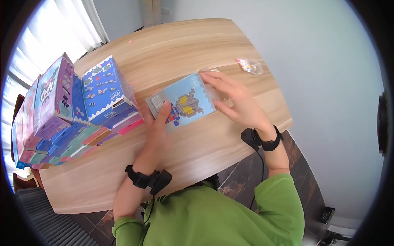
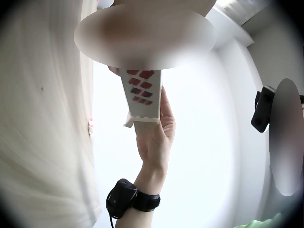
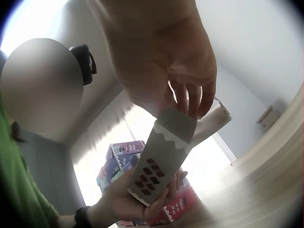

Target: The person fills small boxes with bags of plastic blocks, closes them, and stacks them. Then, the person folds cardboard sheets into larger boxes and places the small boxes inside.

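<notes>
A light-blue toy brick box [image 1: 186, 102], printed with a grey-and-yellow brick figure, is held tilted over the wooden table. My left hand [image 1: 152, 125] grips its left end, thumb across the printed face. At the opposite end, my right hand [image 1: 242, 100] has its fingers extended at the far corner and its thumb apart near the closer corner. In the right wrist view the end flaps of the box [image 3: 154, 168] stand out, and the right fingers [image 3: 192, 97] reach behind one flap. Red brick pictures mark the box's narrow side [image 2: 141, 90] in the left wrist view.
Stacked colourful toy boxes [image 1: 51, 96] fill the table's left side, with a blue box [image 1: 102, 88] on top nearest the hands. A clear bag of small coloured pieces [image 1: 249, 66] lies near the right edge. One tiny pink piece [image 1: 130, 41] sits toward the back of the table [image 1: 193, 37].
</notes>
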`<state>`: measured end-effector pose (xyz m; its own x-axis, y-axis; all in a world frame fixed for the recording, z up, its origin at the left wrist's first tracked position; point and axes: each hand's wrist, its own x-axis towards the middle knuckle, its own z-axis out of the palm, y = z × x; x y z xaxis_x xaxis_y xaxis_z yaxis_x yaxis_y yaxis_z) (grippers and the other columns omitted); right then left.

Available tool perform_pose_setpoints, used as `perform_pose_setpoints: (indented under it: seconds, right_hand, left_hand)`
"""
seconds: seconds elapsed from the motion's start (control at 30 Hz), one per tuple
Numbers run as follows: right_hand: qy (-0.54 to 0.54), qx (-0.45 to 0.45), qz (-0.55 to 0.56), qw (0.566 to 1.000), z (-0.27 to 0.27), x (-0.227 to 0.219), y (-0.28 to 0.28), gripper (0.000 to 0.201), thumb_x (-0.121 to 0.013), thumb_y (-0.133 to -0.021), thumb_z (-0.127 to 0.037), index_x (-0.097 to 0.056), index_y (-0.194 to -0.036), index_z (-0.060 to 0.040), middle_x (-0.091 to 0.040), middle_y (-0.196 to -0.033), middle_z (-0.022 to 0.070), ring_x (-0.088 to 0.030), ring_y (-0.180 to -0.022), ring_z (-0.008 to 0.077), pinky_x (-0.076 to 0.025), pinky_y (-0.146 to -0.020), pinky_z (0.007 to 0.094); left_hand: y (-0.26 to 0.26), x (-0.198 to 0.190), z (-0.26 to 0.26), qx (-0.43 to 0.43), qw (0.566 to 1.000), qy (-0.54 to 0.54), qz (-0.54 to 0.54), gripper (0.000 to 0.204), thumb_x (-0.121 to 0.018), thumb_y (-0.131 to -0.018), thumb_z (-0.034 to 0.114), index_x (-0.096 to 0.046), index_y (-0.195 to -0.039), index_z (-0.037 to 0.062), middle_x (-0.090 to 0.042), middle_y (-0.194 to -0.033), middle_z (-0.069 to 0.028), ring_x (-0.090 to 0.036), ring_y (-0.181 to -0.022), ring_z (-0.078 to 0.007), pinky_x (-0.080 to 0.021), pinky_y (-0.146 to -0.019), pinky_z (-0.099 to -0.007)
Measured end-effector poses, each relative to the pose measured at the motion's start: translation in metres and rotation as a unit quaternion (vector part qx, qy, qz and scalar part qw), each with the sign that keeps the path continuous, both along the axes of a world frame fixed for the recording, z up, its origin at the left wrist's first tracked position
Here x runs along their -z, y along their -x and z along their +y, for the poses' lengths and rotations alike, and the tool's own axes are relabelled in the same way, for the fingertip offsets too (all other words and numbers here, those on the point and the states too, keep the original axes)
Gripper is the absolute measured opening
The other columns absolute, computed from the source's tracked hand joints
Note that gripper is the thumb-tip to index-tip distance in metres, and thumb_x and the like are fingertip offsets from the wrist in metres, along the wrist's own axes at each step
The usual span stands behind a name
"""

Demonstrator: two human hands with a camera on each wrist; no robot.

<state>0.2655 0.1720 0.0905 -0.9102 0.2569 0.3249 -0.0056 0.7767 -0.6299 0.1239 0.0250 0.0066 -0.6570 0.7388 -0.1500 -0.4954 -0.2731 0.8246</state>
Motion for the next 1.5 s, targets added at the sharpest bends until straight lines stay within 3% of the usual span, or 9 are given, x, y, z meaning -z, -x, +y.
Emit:
perform_pose_setpoints:
  seconds: [0.13,0.33,0.4,0.57,0.77,0.87,1.17,1.37,1.5]
  right_hand:
    - [0.021,-0.053,0.002,0.998,0.01,0.013,0.004,0.072,-0.062,-0.065,-0.002,-0.033,-0.131,-0.0018,-0.033,-0.134,0.0175,-0.031,-0.125,0.0308,-0.03,-0.101,0.0362]
    - [0.36,-0.05,-0.045,0.93,0.043,0.013,-0.008,0.071,-0.06,-0.068,-0.005,-0.031,-0.132,-0.0028,-0.037,-0.132,0.0157,-0.043,-0.118,0.027,-0.03,-0.101,0.0346]
    - [0.194,0.15,-0.012,0.97,0.112,0.029,-0.01,0.07,-0.06,-0.068,-0.008,-0.032,-0.132,-0.0056,-0.04,-0.13,0.0154,-0.047,-0.114,0.0258,-0.033,-0.098,0.0355]
    - [-0.232,0.203,-0.218,0.926,0.201,0.099,-0.039,0.069,-0.062,-0.066,-0.012,-0.034,-0.13,-0.0076,-0.041,-0.127,0.0181,-0.047,-0.111,0.0315,-0.035,-0.094,0.0402]
    - [-0.082,0.204,-0.308,0.926,0.189,0.098,-0.032,0.067,-0.054,-0.07,-0.007,-0.028,-0.132,-0.0038,-0.039,-0.129,0.0218,-0.042,-0.116,0.0357,-0.034,-0.096,0.0388]
    - [0.045,0.286,-0.148,0.946,0.183,0.088,-0.035,0.051,-0.052,-0.075,-0.017,-0.042,-0.124,-0.0044,-0.045,-0.124,0.0214,-0.042,-0.115,0.0354,-0.035,-0.094,0.0398]
    - [0.005,0.403,-0.192,0.895,0.256,0.106,-0.054,0.041,-0.051,-0.08,-0.029,-0.054,-0.114,-0.0056,-0.061,-0.098,0.0199,-0.055,-0.099,0.0338,-0.043,-0.086,0.0383]
    - [-0.17,0.521,-0.127,0.827,0.29,0.108,-0.052,0.042,-0.062,-0.074,-0.031,-0.059,-0.104,-0.0015,-0.062,-0.093,0.0197,-0.06,-0.089,0.0312,-0.047,-0.077,0.0379]
    - [-0.006,0.526,-0.169,0.833,0.325,0.129,-0.046,0.051,-0.07,-0.069,-0.034,-0.057,-0.101,0.0036,-0.063,-0.083,0.0137,-0.061,-0.077,0.0229,-0.047,-0.069,0.0346]
  left_hand:
    - [-0.006,-0.013,-0.006,0.073,0.995,0.055,0.034,0.043,-0.059,-0.084,0.02,-0.043,-0.12,0.0025,-0.055,-0.102,-0.0057,-0.053,-0.091,-0.0121,-0.045,-0.08,-0.0272]
    - [-0.005,-0.009,-0.01,0.086,0.996,0.032,-0.012,0.038,-0.058,-0.085,0.019,-0.045,-0.116,0.0022,-0.055,-0.104,-0.008,-0.054,-0.092,-0.013,-0.046,-0.079,-0.0279]
    - [-0.004,-0.01,-0.011,0.089,0.995,0.037,-0.016,0.037,-0.058,-0.084,0.019,-0.045,-0.115,0.0017,-0.055,-0.104,-0.0082,-0.055,-0.092,-0.0135,-0.046,-0.08,-0.0285]
    - [-0.004,-0.016,-0.009,0.073,0.996,0.044,-0.018,0.037,-0.058,-0.084,0.019,-0.045,-0.113,0.0009,-0.056,-0.104,-0.0086,-0.055,-0.092,-0.0147,-0.046,-0.08,-0.0297]
    - [-0.003,-0.015,-0.012,0.059,0.995,0.072,-0.024,0.039,-0.059,-0.083,0.021,-0.045,-0.113,0.0011,-0.056,-0.102,-0.0086,-0.055,-0.091,-0.0148,-0.047,-0.079,-0.0297]
    - [-0.001,-0.006,-0.01,0.066,0.995,0.072,-0.026,0.04,-0.06,-0.082,0.023,-0.045,-0.112,0.0013,-0.055,-0.101,-0.0086,-0.055,-0.091,-0.0146,-0.047,-0.078,-0.0295]
    - [0.001,-0.007,-0.012,0.054,0.996,0.066,-0.018,0.037,-0.061,-0.082,0.023,-0.046,-0.109,0.0022,-0.056,-0.099,-0.0075,-0.055,-0.089,-0.0133,-0.047,-0.076,-0.0289]
    - [0.005,-0.006,-0.015,0.045,0.996,0.071,-0.005,0.036,-0.06,-0.083,0.021,-0.045,-0.109,0.0026,-0.056,-0.099,-0.0067,-0.055,-0.089,-0.0127,-0.047,-0.076,-0.0287]
    - [0.006,-0.004,-0.014,0.042,0.998,0.053,-0.009,0.035,-0.059,-0.084,0.02,-0.045,-0.11,0.0025,-0.056,-0.1,-0.0066,-0.055,-0.09,-0.0126,-0.046,-0.078,-0.0283]
